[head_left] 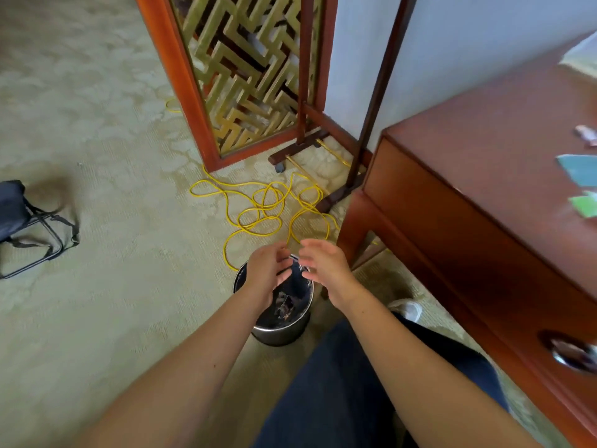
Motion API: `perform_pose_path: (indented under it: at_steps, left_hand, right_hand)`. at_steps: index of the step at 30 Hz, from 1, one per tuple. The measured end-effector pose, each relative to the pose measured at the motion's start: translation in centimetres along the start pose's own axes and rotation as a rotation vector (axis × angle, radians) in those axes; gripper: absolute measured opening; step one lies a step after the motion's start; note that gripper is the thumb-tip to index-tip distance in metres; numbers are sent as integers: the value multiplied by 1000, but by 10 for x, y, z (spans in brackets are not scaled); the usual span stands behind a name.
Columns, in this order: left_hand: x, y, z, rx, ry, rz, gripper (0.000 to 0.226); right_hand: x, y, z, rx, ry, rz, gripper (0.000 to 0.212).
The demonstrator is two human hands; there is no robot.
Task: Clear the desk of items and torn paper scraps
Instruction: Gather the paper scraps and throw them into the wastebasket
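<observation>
Metal bin beneath empty hands

A polished, glossy wooden desk at right carries matt paper scraps; below center, a shiny metal bin sits on matt, textured carpet. A smooth yellow plastic-coated cable coils mid-frame beneath a lacquered wood screen.

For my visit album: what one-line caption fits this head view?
Both hands, left hand and right hand, open over a floor bin; paper scraps remain on the desk.
</observation>
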State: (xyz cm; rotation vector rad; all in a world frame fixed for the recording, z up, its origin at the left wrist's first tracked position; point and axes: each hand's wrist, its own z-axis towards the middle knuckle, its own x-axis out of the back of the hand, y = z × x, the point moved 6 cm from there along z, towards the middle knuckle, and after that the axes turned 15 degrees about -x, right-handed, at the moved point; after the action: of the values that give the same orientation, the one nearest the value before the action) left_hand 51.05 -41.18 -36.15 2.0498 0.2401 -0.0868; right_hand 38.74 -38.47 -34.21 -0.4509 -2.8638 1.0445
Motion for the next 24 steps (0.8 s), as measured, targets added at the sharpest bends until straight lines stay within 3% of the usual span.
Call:
perform_pose_path:
  at_steps: [4,12,24]
  left_hand:
    - [-16,32,-27,-126,-69,-28,16]
    - [-63,107,-94,-335,-198,-64,17]
    - [-194,154,-179,-567,-461,44,24]
  right_hand:
    - [8,-23,-48,166,41,47,13]
    - [48,-69,-151,452,92,18,25]
    - [175,-115,-252,702,255,84,20]
